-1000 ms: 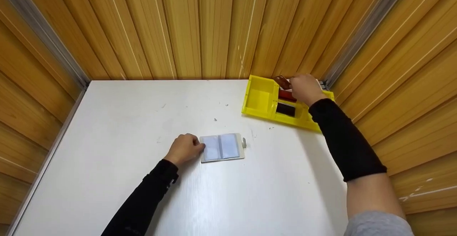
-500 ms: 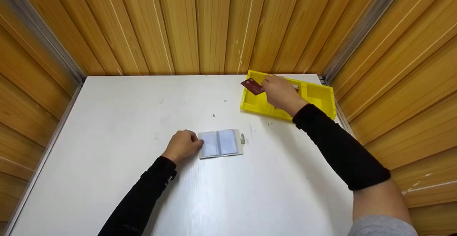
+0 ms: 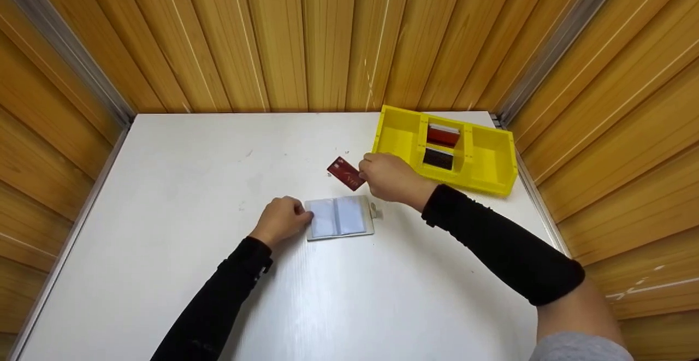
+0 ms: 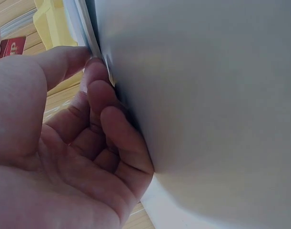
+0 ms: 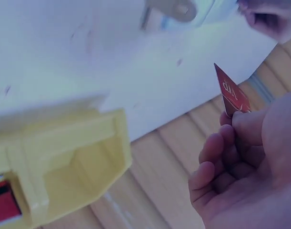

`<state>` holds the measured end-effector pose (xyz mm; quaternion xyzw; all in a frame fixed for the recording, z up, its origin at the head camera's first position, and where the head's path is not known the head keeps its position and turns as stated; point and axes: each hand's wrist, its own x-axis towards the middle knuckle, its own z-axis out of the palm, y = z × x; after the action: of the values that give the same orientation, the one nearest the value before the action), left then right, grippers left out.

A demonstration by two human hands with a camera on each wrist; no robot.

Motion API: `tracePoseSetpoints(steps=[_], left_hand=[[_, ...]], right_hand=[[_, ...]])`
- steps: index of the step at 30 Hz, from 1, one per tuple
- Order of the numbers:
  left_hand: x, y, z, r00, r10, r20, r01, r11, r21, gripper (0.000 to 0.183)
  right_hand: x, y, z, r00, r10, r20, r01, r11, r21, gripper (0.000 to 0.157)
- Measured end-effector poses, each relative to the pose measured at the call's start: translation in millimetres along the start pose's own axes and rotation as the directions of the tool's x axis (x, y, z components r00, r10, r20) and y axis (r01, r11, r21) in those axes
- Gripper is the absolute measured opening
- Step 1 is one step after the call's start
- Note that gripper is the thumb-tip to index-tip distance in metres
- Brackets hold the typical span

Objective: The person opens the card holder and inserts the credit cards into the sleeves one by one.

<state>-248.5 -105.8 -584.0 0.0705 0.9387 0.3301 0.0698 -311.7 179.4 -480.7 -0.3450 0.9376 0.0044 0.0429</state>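
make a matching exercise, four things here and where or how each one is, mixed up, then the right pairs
1 red card
2 card holder
3 yellow tray
4 left hand

a lies open like a book
b pinches the card holder's left edge
c pinched in the right hand
d by the white table's far right corner

Pairs: 1-c, 2-a, 3-d, 4-b

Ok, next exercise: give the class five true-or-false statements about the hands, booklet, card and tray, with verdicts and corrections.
1. The right hand holds a red card. True.
2. A red stack sits in the middle section of the yellow tray. True.
3. The left hand grips the yellow tray. False: it pinches the edge of the booklet.
4. The booklet lies shut. False: it lies open.
5. The red card is inside the booklet. False: it is held apart from it.
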Motion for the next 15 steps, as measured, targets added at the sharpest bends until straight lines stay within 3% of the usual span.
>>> tracePoseSetpoints(steps=[6, 15], left_hand=[[-0.4, -1.0, -0.3, 1.0, -0.018, 0.015, 0.018, 1.0, -0.004, 0.035], [1.9, -2.2, -0.5, 1.0, -0.018, 0.024, 0.018, 1.0, 0.007, 0.034]], right_hand=[[-2.7, -21.4, 14.7, 0.997, -0.044, 0.056, 0.043, 0.999, 0.028, 0.015], [-5.2, -29.9, 28.4, 0.986, 0.039, 0.159, -0.059, 0.991, 0.121, 0.011]])
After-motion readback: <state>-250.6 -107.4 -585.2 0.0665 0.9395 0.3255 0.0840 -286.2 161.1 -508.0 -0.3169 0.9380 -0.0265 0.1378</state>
